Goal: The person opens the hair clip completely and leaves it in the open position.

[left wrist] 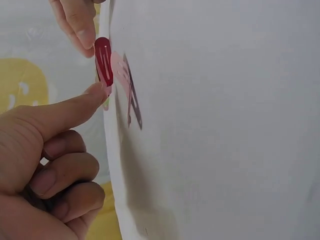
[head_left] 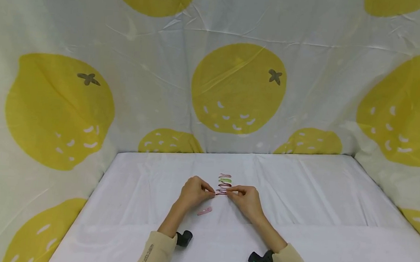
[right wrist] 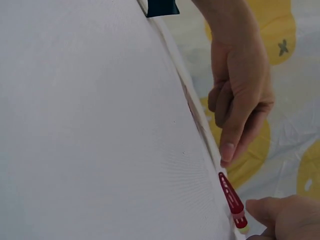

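Note:
Both hands meet at the near end of a column of hair clips on the white cloth. My left hand [head_left: 193, 193] pinches with thumb and forefinger at the narrow left tip of a dark red snap hair clip [left wrist: 103, 61]. At its wide right end is my right hand [head_left: 248, 200], thumb and forefinger close together around it. Beyond lie a dark red clip [head_left: 224, 185], a green clip [head_left: 225, 180] and a reddish clip [head_left: 225, 176], laid crosswise one behind another. A loose pink clip [head_left: 204, 211] lies nearer me, below the left hand.
A white cloth [head_left: 147, 195] with creases covers the table. Behind and at both sides hang pale curtains [head_left: 155, 82] printed with yellow fruit. Black camera mounts [head_left: 260, 260] sit at the wrists, beside beige sleeves [head_left: 155, 251].

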`<action>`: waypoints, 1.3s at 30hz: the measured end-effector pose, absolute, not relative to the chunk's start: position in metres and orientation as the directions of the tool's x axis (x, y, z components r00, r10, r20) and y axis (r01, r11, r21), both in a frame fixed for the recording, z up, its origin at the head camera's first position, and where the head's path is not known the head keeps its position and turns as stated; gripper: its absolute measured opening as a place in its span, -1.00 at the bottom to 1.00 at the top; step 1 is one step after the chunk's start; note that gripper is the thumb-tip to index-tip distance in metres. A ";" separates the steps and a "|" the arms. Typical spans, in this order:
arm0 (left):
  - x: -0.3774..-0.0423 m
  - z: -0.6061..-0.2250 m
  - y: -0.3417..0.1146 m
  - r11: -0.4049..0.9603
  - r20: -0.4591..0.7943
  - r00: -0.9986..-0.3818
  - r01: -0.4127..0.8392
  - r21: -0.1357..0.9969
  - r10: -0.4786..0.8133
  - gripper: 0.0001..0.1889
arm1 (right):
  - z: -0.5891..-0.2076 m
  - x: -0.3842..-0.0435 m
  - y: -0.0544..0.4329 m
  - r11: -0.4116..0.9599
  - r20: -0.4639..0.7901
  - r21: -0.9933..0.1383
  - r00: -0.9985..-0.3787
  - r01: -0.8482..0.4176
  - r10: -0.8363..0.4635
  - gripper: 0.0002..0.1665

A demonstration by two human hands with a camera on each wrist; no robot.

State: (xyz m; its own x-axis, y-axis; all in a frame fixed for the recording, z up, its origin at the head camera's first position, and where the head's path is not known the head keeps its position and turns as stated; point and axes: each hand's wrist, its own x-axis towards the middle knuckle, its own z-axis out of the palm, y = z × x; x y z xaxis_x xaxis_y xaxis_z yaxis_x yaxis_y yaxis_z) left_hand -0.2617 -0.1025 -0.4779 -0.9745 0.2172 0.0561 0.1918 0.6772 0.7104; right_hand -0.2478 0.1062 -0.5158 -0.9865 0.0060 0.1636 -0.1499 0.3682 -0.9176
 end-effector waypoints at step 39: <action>-0.242 -0.472 -0.145 0.514 -0.168 -0.817 0.174 0.840 0.551 -0.85 | -0.511 -0.212 0.113 0.352 0.098 -0.915 -0.953 -0.199 -0.286 -0.78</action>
State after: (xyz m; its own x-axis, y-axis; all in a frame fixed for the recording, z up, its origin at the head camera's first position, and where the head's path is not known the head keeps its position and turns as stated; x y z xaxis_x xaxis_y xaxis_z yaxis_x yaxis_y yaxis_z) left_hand -0.2420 -0.1446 -0.4716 -0.8174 0.5510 -0.1677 0.1740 0.5139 0.8400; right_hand -0.2121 0.1132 -0.5112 -0.9534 -0.2855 0.0980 -0.1994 0.3518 -0.9146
